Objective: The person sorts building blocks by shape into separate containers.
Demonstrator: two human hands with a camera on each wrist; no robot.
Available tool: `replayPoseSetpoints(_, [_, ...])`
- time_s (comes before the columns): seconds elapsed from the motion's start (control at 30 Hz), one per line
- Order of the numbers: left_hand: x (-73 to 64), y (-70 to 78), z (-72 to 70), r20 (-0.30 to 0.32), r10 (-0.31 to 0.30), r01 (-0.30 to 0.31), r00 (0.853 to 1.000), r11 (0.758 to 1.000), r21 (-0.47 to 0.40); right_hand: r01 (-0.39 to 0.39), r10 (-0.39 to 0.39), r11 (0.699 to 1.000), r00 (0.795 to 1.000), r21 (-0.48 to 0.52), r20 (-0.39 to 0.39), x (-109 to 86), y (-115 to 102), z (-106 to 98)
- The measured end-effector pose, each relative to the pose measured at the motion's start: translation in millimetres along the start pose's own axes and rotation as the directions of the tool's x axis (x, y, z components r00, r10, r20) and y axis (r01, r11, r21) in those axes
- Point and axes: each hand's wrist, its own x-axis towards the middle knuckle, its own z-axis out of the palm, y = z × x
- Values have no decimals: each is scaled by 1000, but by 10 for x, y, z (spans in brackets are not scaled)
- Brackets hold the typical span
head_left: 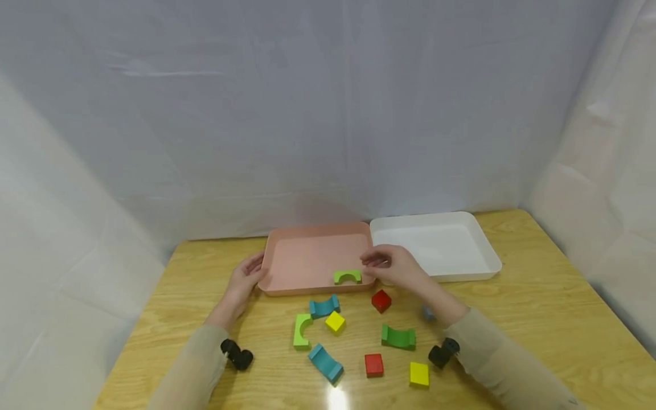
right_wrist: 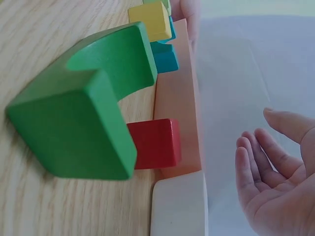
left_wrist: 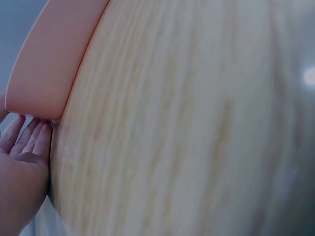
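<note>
My left hand (head_left: 247,280) is at the left end of the pink tray (head_left: 312,250), fingers and thumb right at its rim. In the left wrist view, its fingertips meet the end wall of the tray. Above the pink tray's right end hovers my right hand (head_left: 392,266), thumb and fingers apart with nothing between them. Just left of these fingertips, a lime-green arch block (head_left: 347,277) stands in the tray by the front wall. A red cube (head_left: 381,301) lies on the table in front of the tray's right corner, below my right hand.
A white tray (head_left: 435,247) adjoins the pink one on the right. On the wooden table lie blue curved blocks (head_left: 325,307), another lime arch (head_left: 301,332), a green curved block (head_left: 398,337), yellow blocks (head_left: 419,374) and a second red block (head_left: 374,365). A blue piece (head_left: 428,312) is partly behind my right forearm.
</note>
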Motion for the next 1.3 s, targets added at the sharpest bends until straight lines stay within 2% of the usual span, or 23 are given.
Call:
replayPoseSetpoints(0.33, [16,-11,1,-3,3,-3,1000,1000,15,29,-29,999,1000,-24,-12,-106,26,-124])
replayPoseSetpoints(0.63, [10,-8,24,-13,0,0,1000,1000,14,10,-11,1000,1000,-11,-21,-223,16,-268])
replayPoseSetpoints(0.87, [1,-3,24,2,12,-12,1000,1000,1,10,-10,1000,1000,4,-24,-325,6,-372])
replayPoseSetpoints(1.3, [-3,-2,21,2,6,-6,1000,1000,-5,25,-27,999,998,-26,-53,-484,19,-582])
